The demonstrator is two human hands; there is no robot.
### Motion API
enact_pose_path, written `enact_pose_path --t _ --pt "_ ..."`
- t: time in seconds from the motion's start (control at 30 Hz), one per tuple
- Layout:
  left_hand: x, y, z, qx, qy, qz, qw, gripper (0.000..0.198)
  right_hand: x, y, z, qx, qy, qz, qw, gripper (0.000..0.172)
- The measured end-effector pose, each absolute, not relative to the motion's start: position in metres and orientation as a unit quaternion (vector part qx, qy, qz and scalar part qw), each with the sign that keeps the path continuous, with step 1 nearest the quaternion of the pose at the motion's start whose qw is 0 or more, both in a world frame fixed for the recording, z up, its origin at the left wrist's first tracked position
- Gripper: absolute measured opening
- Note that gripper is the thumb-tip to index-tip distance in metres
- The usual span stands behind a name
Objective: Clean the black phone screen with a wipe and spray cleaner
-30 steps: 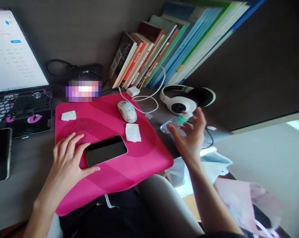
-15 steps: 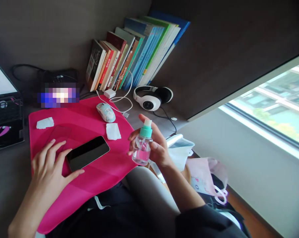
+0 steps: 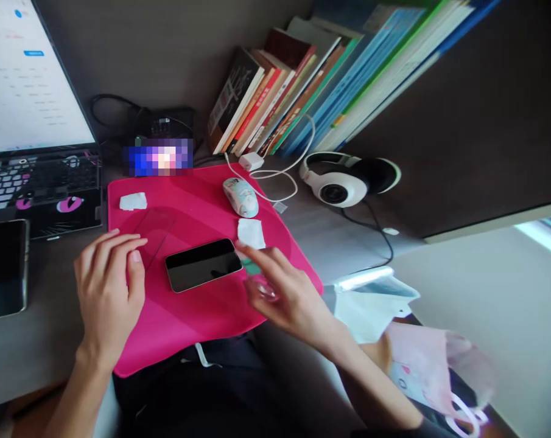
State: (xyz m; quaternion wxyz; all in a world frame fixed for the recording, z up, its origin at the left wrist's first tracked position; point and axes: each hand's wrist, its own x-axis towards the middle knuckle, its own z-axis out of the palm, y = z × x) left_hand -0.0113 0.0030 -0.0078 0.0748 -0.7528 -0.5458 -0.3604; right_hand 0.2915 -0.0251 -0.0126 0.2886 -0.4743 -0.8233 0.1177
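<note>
A smartphone (image 3: 203, 264) with a dark screen lies face up on the pink desk mat (image 3: 197, 316). My right hand (image 3: 298, 295) grips a small clear spray bottle (image 3: 266, 291) beside the phone's right end. The bottle is tipped over, its green collar towards the phone, and my fingers cover much of it. To the phone's left, my left hand (image 3: 111, 274) is open and holds nothing, fingers outstretched. Just past its fingertips a thin transparent sheet (image 3: 159, 231) lies on the mat. White folded wipes rest at the mat's left (image 3: 133, 201) and right (image 3: 251, 233).
A patterned mouse (image 3: 241, 198) sits at the mat's far edge, near a white charger (image 3: 251, 161) with its cable. Headphones (image 3: 343, 182) and a row of books (image 3: 275, 97) stand behind. At left are a laptop (image 3: 38, 146) and another dark-screened device (image 3: 3, 267).
My right hand has brought the spray bottle down to the phone and tipped it from upright. My left hand has drawn away from the phone's edge. The view has shifted left.
</note>
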Motion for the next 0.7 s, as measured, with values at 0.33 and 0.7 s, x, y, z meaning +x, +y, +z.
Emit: enact_pose_path --t 0.33,0.7 --pt "-0.014 0.000 -0.006 -0.731 -0.545 -0.401 0.092 0.025 0.245 -0.012 -0.020 -0.418 -0.889 -0.101 0.158 0.051" --pt "-0.014 -0.003 -0.005 -0.738 -0.550 -0.382 0.076 0.028 0.276 -0.004 -0.021 -0.459 -0.861 -0.134 0.175 0.050"
